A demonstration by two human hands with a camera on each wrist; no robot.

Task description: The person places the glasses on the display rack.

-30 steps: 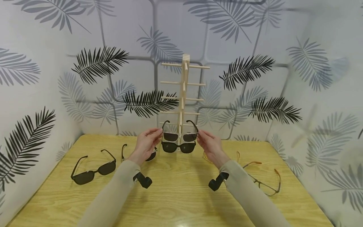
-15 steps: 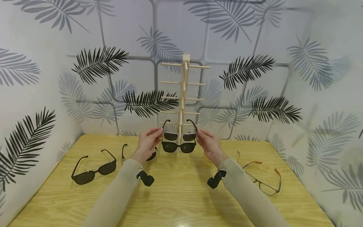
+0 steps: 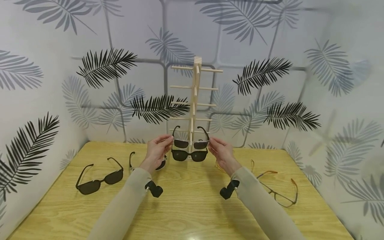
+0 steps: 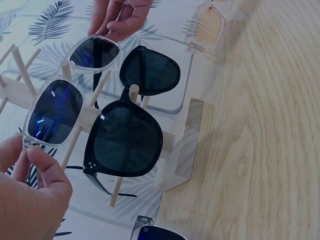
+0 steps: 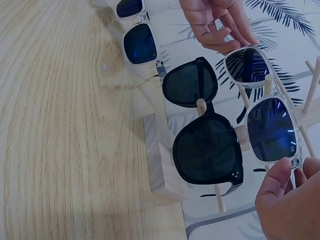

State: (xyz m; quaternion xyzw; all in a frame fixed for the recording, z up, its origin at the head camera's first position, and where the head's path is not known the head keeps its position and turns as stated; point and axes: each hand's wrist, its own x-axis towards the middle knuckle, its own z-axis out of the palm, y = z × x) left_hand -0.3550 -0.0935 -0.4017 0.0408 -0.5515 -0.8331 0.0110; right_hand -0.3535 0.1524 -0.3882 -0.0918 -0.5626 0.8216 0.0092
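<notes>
Both hands hold clear-framed sunglasses with dark lenses [image 3: 181, 143] at the wooden display rack [image 3: 197, 61]. My left hand [image 3: 156, 151] pinches one front corner near the hinge between thumb and fingers. At the opposite corner, my right hand [image 3: 222, 153] pinches the frame in the same way. In the left wrist view the clear frame's bridge lies at a rack peg [image 4: 65, 67]; whether its weight rests there I cannot tell. Just below, black sunglasses [image 5: 207, 150] sit on the lower pegs. The black temples rising behind the clear frame are partly hidden.
Black sunglasses [image 3: 90, 187] lie on the wooden table [image 3: 192, 206] at left. Another dark-lensed pair [image 3: 161, 165] is partly behind my left arm. On the right are yellowish glasses [image 3: 220, 166] and thin-framed glasses [image 3: 283, 200]. Bare pegs [image 3: 211, 70] stick out higher on the rack.
My wrists have shifted slightly inward, toward each other. The clear-framed sunglasses stay at practically the same spot on the rack, with both hands still pinching their corners.
</notes>
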